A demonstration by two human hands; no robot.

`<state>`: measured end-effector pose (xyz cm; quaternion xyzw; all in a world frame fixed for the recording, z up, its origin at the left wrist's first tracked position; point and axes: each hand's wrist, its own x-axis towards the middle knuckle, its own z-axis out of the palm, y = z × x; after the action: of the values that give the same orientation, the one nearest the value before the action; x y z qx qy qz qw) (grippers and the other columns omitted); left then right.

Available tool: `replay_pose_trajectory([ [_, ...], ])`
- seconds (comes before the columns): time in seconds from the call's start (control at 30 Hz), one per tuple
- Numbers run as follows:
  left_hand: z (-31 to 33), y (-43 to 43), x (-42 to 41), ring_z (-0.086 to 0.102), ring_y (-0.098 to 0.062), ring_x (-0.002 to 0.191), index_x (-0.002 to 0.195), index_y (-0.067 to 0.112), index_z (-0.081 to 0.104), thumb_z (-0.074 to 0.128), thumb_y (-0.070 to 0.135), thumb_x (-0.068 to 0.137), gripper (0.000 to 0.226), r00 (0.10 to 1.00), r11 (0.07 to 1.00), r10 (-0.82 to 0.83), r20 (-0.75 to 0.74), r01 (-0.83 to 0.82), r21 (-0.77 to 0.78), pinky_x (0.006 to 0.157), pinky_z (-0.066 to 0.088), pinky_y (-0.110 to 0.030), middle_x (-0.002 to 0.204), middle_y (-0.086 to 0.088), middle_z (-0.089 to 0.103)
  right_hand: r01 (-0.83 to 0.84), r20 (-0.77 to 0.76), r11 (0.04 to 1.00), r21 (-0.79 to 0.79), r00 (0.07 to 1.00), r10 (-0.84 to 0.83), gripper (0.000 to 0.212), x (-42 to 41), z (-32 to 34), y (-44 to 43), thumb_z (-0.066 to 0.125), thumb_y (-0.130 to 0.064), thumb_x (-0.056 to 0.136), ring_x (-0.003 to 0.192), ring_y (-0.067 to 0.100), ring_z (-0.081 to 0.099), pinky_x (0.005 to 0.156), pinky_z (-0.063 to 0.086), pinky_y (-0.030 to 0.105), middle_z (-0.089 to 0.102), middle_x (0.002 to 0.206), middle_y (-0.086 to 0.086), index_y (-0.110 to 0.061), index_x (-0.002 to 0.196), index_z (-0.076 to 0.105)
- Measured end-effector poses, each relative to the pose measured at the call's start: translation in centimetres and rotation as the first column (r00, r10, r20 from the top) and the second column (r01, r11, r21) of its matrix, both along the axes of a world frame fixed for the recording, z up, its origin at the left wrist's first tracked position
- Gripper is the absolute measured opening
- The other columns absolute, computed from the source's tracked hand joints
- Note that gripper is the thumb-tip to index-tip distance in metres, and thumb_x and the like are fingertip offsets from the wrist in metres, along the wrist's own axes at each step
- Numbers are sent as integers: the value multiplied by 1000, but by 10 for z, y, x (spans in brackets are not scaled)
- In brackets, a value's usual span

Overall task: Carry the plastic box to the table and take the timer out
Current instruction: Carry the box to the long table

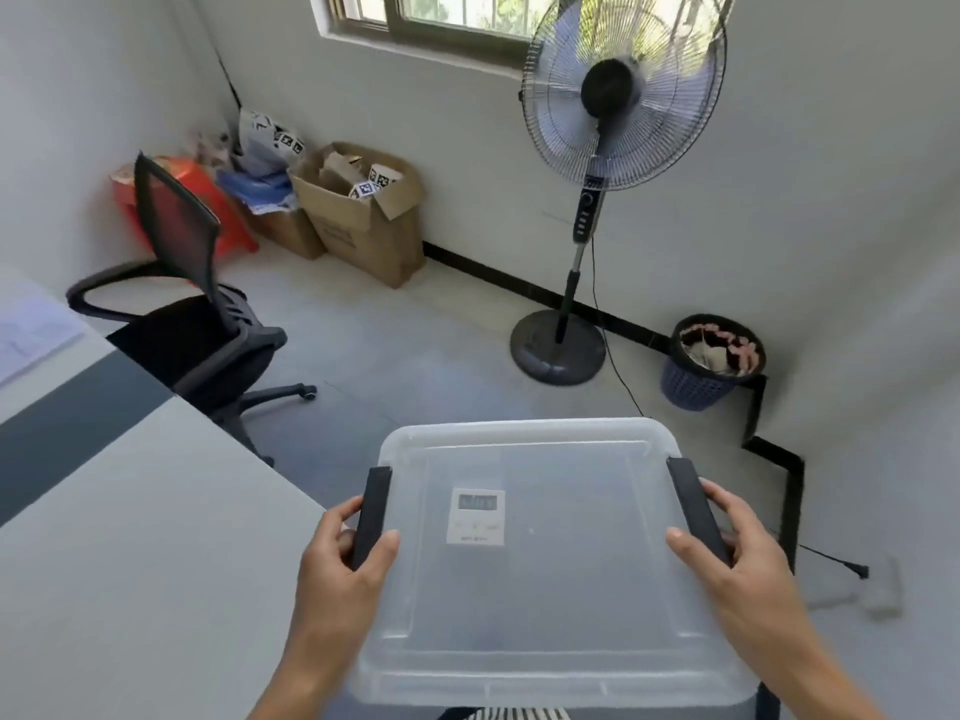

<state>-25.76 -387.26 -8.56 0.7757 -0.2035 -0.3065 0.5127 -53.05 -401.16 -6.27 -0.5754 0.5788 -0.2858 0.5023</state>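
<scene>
A clear plastic box [545, 605] with a translucent lid and two black side latches is held in the air in front of me, to the right of the table. My left hand [345, 558] grips its left latch and my right hand [737, 543] grips its right latch. Through the lid a small white timer [476, 517] with a dark display shows, lying inside toward the left. The grey table [130, 537] spreads out at the lower left, its edge close to my left hand.
A black office chair [192, 314] stands behind the table. A standing fan [597, 200] and a blue waste basket [711, 361] line the right wall. Cardboard boxes [363, 220] and bags fill the far corner. A cable runs across the floor at right.
</scene>
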Motion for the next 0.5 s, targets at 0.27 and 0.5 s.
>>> replay_pose_trajectory([
  [0.27, 15, -89, 97, 69, -32, 78, 114, 30, 53, 70, 19, 82, 38, 991, 993, 120, 54, -119, -13, 74, 55, -51, 81, -9, 74, -160, -45, 986, -45, 987, 158, 52, 119, 14, -133, 67, -10, 86, 69, -9, 67, 51, 52, 14, 67, 91, -12, -21, 134, 49],
  [0.5, 3, -122, 172, 55, -28, 65, 95, 39, 52, 67, 15, 83, 30, 905, 905, 420, 67, -423, 39, 59, 44, -34, 85, -25, 68, -451, -66, 892, 26, 890, 452, 50, 265, -7, -233, 66, -5, 85, 69, -10, 66, 53, 49, 8, 70, 94, -12, -19, 131, 54],
])
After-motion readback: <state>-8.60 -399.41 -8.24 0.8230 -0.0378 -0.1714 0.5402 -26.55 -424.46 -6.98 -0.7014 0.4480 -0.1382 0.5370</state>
